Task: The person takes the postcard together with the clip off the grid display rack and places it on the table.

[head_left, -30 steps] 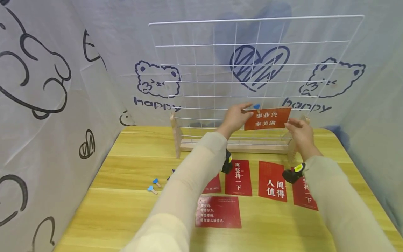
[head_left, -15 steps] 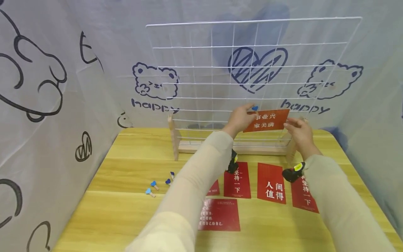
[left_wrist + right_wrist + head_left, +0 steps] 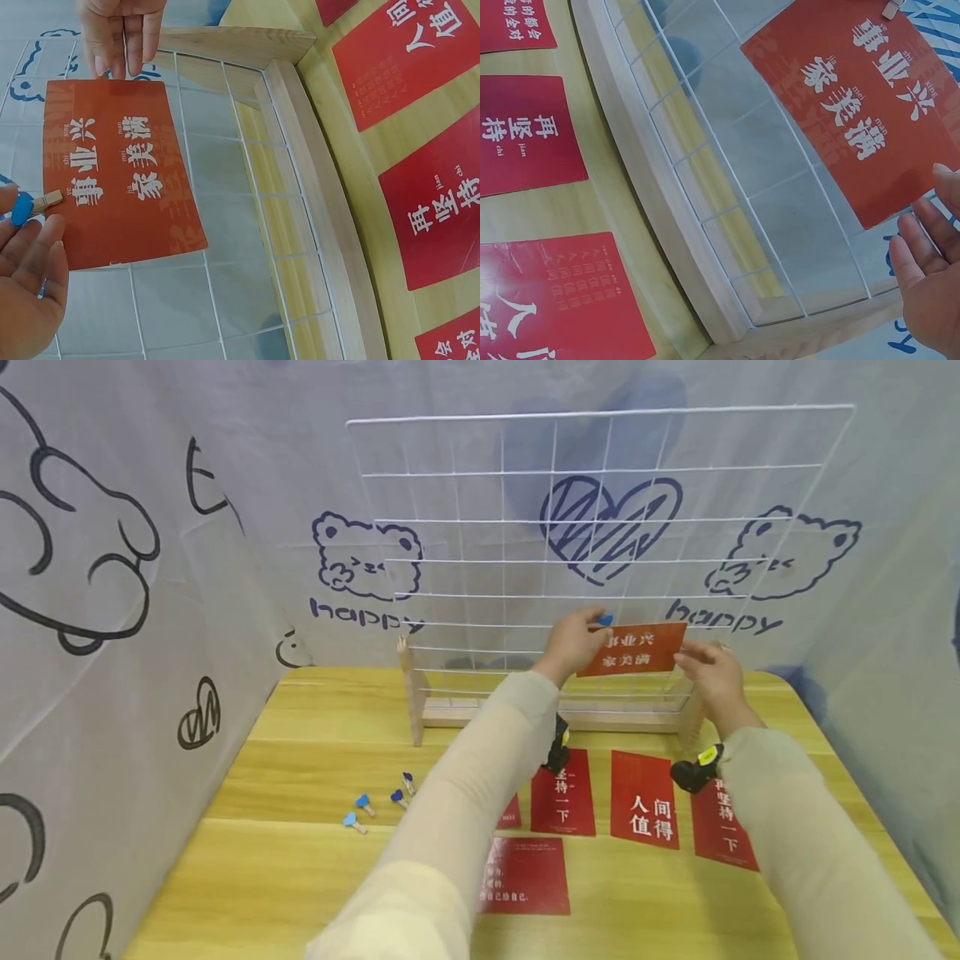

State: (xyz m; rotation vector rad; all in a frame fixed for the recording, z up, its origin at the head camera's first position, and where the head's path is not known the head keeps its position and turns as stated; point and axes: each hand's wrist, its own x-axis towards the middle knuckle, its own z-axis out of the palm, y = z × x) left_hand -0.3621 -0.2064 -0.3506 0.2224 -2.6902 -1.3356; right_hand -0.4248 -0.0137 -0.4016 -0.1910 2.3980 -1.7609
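A red-orange card (image 3: pixel 637 650) with white characters is held up in front of the white wire grid (image 3: pixel 465 560). My left hand (image 3: pixel 573 645) pinches a small wooden clothespin (image 3: pixel 46 201) topped with a blue heart (image 3: pixel 21 209); its tip sits on the card's edge. Whether it also bites a grid wire cannot be told. At the card's other end, my right hand (image 3: pixel 712 681) grips the edge, with the thumb in front in the right wrist view (image 3: pixel 937 262).
Several red cards (image 3: pixel 645 799) lie on the wooden table (image 3: pixel 285 860), partly hidden by the sleeves. Loose heart clothespins (image 3: pixel 355 822) lie at the left. The grid stands in a wooden base (image 3: pixel 622 721), with a printed curtain (image 3: pixel 247 568) behind.
My left hand has shifted slightly right and its fingers now cover more of the clothespin and the card's left end. The right hand stays at the card's right edge. The head view has drifted slightly.
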